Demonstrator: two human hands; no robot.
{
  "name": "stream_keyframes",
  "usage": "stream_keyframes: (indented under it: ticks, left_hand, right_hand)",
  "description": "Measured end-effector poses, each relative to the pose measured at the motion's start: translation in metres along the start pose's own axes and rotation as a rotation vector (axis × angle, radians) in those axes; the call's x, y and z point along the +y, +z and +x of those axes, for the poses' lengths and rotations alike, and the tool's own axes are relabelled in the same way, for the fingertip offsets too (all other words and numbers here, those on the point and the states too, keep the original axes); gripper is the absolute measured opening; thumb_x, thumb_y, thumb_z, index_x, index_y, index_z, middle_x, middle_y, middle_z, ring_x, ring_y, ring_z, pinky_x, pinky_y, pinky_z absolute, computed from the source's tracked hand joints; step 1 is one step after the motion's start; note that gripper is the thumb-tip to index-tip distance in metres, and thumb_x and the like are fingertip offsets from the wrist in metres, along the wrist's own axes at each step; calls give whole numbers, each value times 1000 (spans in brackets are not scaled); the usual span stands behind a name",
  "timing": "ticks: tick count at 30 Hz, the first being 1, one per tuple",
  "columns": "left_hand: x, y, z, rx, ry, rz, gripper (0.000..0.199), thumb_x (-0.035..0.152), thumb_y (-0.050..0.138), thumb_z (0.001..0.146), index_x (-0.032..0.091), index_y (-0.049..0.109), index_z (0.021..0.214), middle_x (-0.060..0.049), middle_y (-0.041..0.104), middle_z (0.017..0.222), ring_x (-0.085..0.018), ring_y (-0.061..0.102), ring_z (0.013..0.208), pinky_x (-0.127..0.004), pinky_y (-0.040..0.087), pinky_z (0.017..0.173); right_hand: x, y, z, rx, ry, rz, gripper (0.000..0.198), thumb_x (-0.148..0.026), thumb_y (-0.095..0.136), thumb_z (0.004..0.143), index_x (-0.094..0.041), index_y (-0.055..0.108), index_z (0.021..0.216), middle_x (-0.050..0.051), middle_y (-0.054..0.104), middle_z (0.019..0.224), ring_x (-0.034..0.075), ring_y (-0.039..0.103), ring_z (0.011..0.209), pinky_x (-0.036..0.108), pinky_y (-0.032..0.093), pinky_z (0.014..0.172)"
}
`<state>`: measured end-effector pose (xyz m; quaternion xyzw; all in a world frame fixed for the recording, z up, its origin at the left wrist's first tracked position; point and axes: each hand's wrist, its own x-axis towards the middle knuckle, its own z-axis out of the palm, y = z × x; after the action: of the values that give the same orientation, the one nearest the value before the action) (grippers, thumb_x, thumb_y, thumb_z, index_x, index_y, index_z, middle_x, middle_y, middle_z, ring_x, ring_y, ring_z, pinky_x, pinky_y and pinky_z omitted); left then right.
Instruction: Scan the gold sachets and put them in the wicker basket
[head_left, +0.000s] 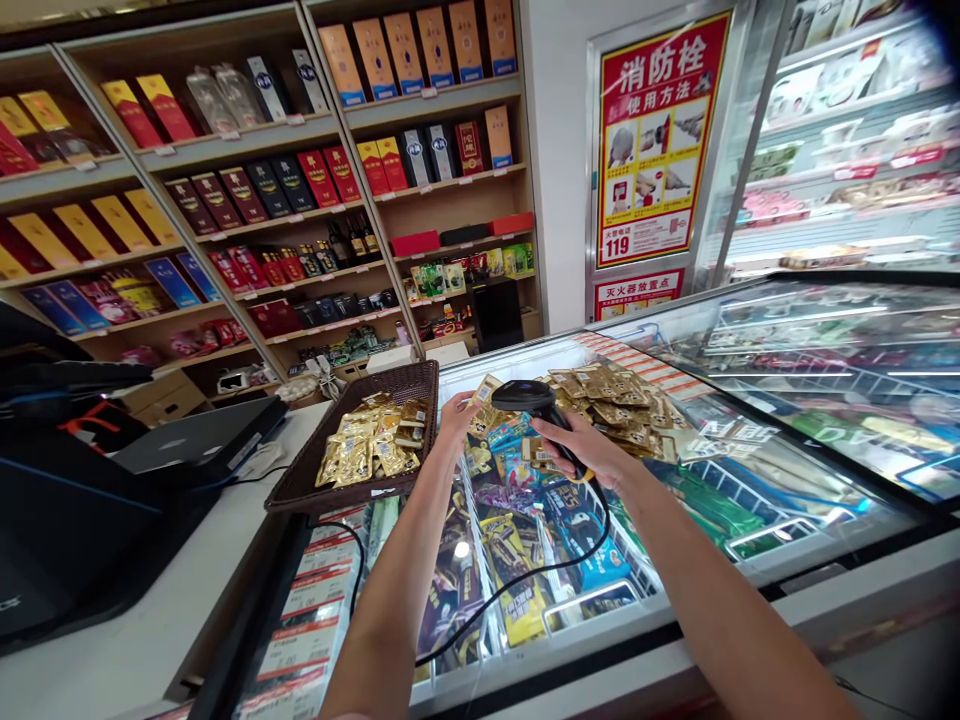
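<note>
My left hand (454,418) is closed on a small gold packet (486,390), pinched at its edge with a pale label facing up. In my right hand (592,448) is a black barcode scanner (529,396), its head pointing left toward that packet. My fingers wrap round the scanner's handle, and a black cable (525,578) loops down from it. Another gold packet (538,454) shows beside my right fingers; whether they touch it I cannot tell. A heap of gold packets (622,395) lies on the glass beyond my right hand. More gold packets (371,440) fill the brown woven basket (429,400) left of my left hand.
Under the glass top of the chest freezer (750,590) lie colourful packaged goods in wire baskets. At left, a white counter (187,580) bears dark equipment (202,440). Shelves (315,210) of boxes and bottles stand behind, beside a red poster (660,140). A lit display case (847,150) stands at right.
</note>
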<state>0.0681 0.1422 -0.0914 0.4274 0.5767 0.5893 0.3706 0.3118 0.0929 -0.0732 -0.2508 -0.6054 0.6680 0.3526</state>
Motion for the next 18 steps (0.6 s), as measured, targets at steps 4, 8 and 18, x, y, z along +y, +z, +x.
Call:
stream_keyframes:
  ticks: [4,8,18]
  left_hand:
    - [-3,1,1,8,6,-20,34,30,81,59,18,70,89,-3,69,79,-16,61,76,-24,40,66]
    - [-6,4,2,1,-10,-64,32,28,82,60,17,70,88,-3,69,77,-15,61,71,-24,42,65]
    - [24,-40,46,307,-64,-207,27,30,65,86,13,63,108,-10,66,106,-19,64,90,-35,54,78]
  right_hand:
    - [0,1,0,15,7,23,41,-55,71,76,-23,45,84,-8,48,58,5,38,35,19,28,34]
    - [-1,4,0,52,29,130,42,-56,71,75,-22,47,83,-8,47,57,4,34,36,19,27,34]
    - [-3,7,-2,48,54,330,45,-57,68,79,-19,46,68,-6,44,55,3,33,37,18,26,34]
